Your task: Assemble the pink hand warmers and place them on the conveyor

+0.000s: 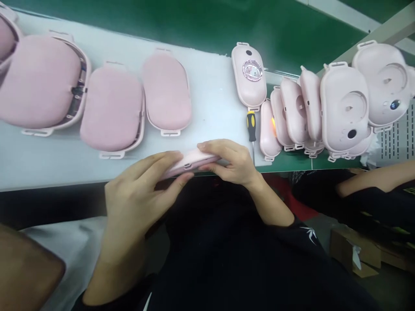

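Note:
Held edge-on at the front of the table is a pink plastic casing (pixel 191 164), with a small dark slot in its side facing me. My left hand (pixel 142 190) grips its left end, thumb below and fingers on top. On its right end, my right hand (pixel 230 162) pinches it between thumb and fingers. Just beyond the right hand lies a screwdriver (pixel 251 125) with a black and yellow handle. Above that is a pink casing (pixel 248 77) with a round clear window and a dark dot. The underside of the held casing is mostly hidden.
Several pink casings, some with gaps along their edges, lie at the left, such as this casing (pixel 112 108). More casings (pixel 345 108) lean in a row at the right. A co-worker's arm (pixel 376 179) reaches in from the right. On the floor sits a cardboard box (pixel 356 250).

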A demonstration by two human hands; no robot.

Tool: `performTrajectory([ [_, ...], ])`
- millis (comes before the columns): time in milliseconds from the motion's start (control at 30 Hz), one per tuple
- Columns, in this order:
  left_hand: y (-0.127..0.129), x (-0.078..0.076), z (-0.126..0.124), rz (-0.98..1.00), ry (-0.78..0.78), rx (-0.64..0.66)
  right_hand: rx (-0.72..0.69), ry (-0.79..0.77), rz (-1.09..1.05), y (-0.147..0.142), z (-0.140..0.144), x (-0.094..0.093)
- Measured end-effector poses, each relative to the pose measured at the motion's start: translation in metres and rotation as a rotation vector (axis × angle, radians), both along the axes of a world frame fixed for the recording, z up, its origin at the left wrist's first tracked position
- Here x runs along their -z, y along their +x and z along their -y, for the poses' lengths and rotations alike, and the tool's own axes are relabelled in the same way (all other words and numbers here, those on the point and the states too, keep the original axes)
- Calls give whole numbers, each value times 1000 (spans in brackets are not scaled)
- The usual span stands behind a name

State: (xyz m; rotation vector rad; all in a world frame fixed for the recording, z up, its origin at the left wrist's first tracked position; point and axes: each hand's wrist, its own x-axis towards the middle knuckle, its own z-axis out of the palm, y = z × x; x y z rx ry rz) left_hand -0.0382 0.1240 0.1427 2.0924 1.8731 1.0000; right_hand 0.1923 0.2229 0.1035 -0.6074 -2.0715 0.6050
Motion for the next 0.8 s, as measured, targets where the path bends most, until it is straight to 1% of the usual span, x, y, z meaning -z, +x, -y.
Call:
performTrajectory([
  [67, -4, -3, -3, 18, -106, 53, -27, 16, 26, 2, -3, 0],
  [100, -6, -3, -5, 49, -177, 98, -26, 25, 47, 2, -4, -1],
  [167, -9, -1, -9, 138, -327, 217, 31, 6, 111, 2, -1, -4],
  [233, -9, 4, -9, 225, -428, 276, 116, -91, 152, -1, 5, -6],
  [267, -7, 7, -7, 257, -463, 271, 141, -165, 158, -3, 10, -7],
  [333, -1, 11, -2, 301, -516, 204, 131, -322, 131, -6, 19, -5],
  [400, 7, 13, 3, 324, -593, 138, 64, -440, 83, -9, 25, -1],
  [467, 15, 14, 7, 353, -665, 80, -7, -485, 43, -10, 29, 3],
  [533, 23, 19, 10, 434, -668, 21, -68, -471, 45, -11, 30, 1],
  [567, 27, 23, 13, 511, -625, 3, -103, -446, 63, -11, 31, -2],
  [633, 34, 33, 19, 668, -455, 0, -201, -349, 116, -9, 33, -14],
  [700, 38, 44, 26, 754, -309, 8, -294, -207, 196, -2, 31, -31],
  [733, 38, 47, 29, 781, -299, -7, -277, -151, 260, 4, 28, -39],
  [767, 37, 49, 31, 808, -316, -44, -194, -118, 345, 10, 24, -46],
  [800, 36, 48, 31, 847, -349, -85, -42, -114, 451, 17, 18, -52],
])
